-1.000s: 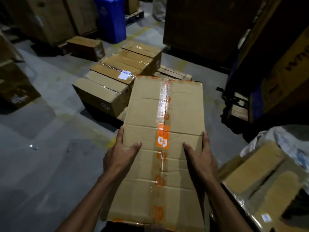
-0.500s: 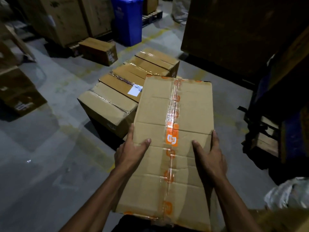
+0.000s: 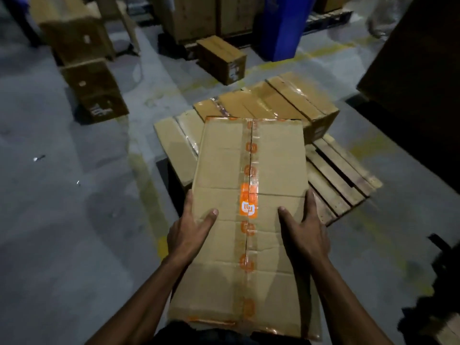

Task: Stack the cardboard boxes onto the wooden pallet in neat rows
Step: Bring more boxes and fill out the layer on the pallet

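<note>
A row of taped boxes (image 3: 263, 105) fills the pallet's (image 3: 341, 175) far edge; its right slats lie bare. I carry a long box (image 3: 224, 170) above the pallet's near-left corner. My left hand (image 3: 189, 235) clamps its left edge, thumb flat on top. My right hand (image 3: 306, 235) clamps the right edge likewise. Grey floor (image 3: 62, 207) lies open to the left.

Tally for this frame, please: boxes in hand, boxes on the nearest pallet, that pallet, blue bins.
Held box: 1
Boxes on pallet: 4, some partly hidden behind the held box
Pallet: 1
Blue bin: 1
Total: 7
</note>
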`<state>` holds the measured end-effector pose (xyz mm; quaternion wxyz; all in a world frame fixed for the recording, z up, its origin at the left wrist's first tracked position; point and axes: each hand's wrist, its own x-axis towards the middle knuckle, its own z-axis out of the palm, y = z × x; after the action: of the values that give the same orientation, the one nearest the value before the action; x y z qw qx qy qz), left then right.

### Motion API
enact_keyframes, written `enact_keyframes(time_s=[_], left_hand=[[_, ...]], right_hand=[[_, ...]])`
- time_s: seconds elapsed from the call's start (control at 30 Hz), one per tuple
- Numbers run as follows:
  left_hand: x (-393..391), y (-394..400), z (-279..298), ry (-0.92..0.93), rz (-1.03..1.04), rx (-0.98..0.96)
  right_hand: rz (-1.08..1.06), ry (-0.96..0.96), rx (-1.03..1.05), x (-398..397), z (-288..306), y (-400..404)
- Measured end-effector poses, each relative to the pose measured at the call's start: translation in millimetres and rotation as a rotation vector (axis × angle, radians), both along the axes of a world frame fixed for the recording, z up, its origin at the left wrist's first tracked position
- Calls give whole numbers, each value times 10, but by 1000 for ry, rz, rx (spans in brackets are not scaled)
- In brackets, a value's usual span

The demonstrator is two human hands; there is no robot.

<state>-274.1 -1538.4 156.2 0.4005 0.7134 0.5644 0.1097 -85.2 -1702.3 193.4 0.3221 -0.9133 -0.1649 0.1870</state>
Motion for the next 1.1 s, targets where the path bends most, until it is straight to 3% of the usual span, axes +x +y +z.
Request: enact_keyframes(time_s=[0.27, 0.53, 0.8, 1.1], left_hand=[[504, -398, -70, 149, 282, -107], [493, -569, -493, 95, 381, -164], [677, -641, -1274, 155, 458, -175], [988, -659, -2605, 263, 492, -185]], right_hand=[[327, 54, -98, 899, -155, 255], [460, 59, -181, 1022, -638, 419], [501, 77, -232, 1098, -1514, 561], [558, 90, -233, 1481, -2822, 611]])
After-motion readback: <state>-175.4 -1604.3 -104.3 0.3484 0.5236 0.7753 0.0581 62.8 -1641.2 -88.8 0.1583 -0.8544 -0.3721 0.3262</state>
